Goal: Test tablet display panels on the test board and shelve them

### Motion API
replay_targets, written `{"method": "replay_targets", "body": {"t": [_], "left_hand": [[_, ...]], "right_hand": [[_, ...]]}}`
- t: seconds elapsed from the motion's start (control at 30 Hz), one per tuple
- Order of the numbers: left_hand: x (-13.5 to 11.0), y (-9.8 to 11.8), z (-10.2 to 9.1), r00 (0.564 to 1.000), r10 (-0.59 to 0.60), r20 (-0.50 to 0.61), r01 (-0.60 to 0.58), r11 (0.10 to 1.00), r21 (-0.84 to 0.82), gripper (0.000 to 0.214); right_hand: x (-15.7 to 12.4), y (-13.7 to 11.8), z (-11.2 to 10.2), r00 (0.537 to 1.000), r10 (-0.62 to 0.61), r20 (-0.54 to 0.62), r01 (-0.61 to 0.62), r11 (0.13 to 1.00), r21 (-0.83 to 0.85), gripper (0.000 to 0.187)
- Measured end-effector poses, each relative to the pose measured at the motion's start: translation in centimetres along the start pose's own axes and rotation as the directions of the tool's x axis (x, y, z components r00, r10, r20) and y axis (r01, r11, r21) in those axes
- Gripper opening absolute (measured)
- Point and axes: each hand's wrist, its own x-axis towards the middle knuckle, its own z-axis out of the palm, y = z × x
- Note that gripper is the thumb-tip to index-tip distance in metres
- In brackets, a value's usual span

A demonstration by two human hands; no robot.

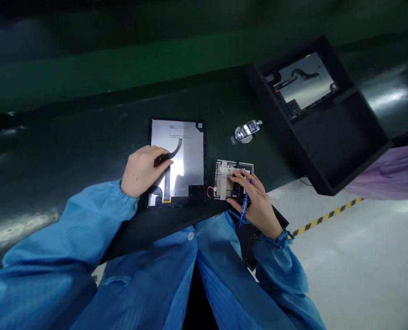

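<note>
A tablet display panel (pixel 194 160) lies with its silvery back up on the dark green table. My left hand (pixel 144 170) is over its left side, thumb and fingers pinched around a black ribbon cable (pixel 176 150) whose free end curves up to the right. To the right is a small device with an exposed circuit board (pixel 223 180), a pale tape strip and a short red wire loop. The fingers of my right hand (pixel 261 206) rest on that device, while a blue marker pen (pixel 244 208) is held between them, tilted with one end toward me.
A metal tally counter (pixel 247 131) stands behind the circuit board. At the right, a black divided box (pixel 341 151) holds another display panel (pixel 307 85) with a ribbon cable. Another person's purple sleeve (pixel 386 176) shows beyond it. Yellow-black tape (pixel 328 215) marks the floor.
</note>
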Motion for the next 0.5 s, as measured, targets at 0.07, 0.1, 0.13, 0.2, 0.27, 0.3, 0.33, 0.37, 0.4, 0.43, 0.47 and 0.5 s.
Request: {"method": "replay_targets", "body": {"t": [0.07, 0.1, 0.13, 0.2, 0.27, 0.3, 0.33, 0.37, 0.4, 0.43, 0.47, 0.5], "left_hand": [[1.0, -0.3, -0.4, 0.998, -0.066, 0.015, 0.068, 0.983, -0.168, 0.023], [1.3, -0.3, -0.7, 0.994, -0.099, 0.047, 0.108, 0.956, -0.274, 0.021], [1.6, -0.3, -1.0, 0.988, -0.128, 0.09, 0.152, 0.913, -0.378, 0.02], [1.7, -0.1, -1.5, 0.969, -0.171, 0.176, 0.24, 0.807, -0.54, 0.021], [1.6, 0.2, -1.7, 0.951, -0.202, 0.233, 0.305, 0.721, -0.622, 0.021], [1.6, 0.4, -1.8, 0.945, -0.208, 0.251, 0.324, 0.697, -0.64, 0.02], [1.5, 0.6, -1.8, 0.94, -0.207, 0.271, 0.337, 0.682, -0.649, 0.019], [1.5, 0.8, -1.8, 0.936, -0.2, 0.29, 0.347, 0.673, -0.654, 0.018], [1.5, 0.9, -1.8, 0.932, -0.19, 0.308, 0.353, 0.669, -0.655, 0.017], [1.4, 1.0, -1.9, 0.929, -0.179, 0.324, 0.357, 0.668, -0.654, 0.017], [1.4, 1.1, -1.9, 0.925, -0.167, 0.34, 0.361, 0.667, -0.652, 0.016], [1.4, 1.1, -2.0, 0.922, -0.154, 0.356, 0.363, 0.663, -0.654, 0.016]], "right_hand": [[0.3, -0.6, -0.5, 0.999, 0.016, -0.028, -0.015, 0.999, 0.036, 0.051], [0.7, -1.1, -0.7, 0.997, 0.046, -0.064, -0.041, 0.996, 0.074, 0.048], [1.2, -1.7, -1.0, 0.989, 0.094, -0.117, -0.078, 0.988, 0.132, 0.042], [2.7, -3.4, -1.3, 0.951, 0.232, -0.204, -0.165, 0.94, 0.3, 0.029], [4.9, -5.1, -0.9, 0.923, 0.338, -0.184, -0.218, 0.853, 0.474, 0.023], [6.1, -5.8, -0.5, 0.926, 0.349, -0.143, -0.224, 0.815, 0.535, 0.024], [7.3, -6.4, 0.0, 0.938, 0.331, -0.101, -0.218, 0.792, 0.57, 0.027], [8.5, -6.8, 0.6, 0.948, 0.311, -0.067, -0.212, 0.774, 0.597, 0.031], [9.6, -7.1, 1.3, 0.954, 0.297, -0.049, -0.202, 0.753, 0.627, 0.036], [10.5, -7.3, 1.8, 0.96, 0.278, -0.031, -0.19, 0.73, 0.656, 0.039], [11.3, -7.4, 2.3, 0.965, 0.261, -0.015, -0.178, 0.701, 0.691, 0.04], [11.9, -7.4, 2.5, 0.97, 0.245, 0.0, -0.168, 0.666, 0.727, 0.039]]}}
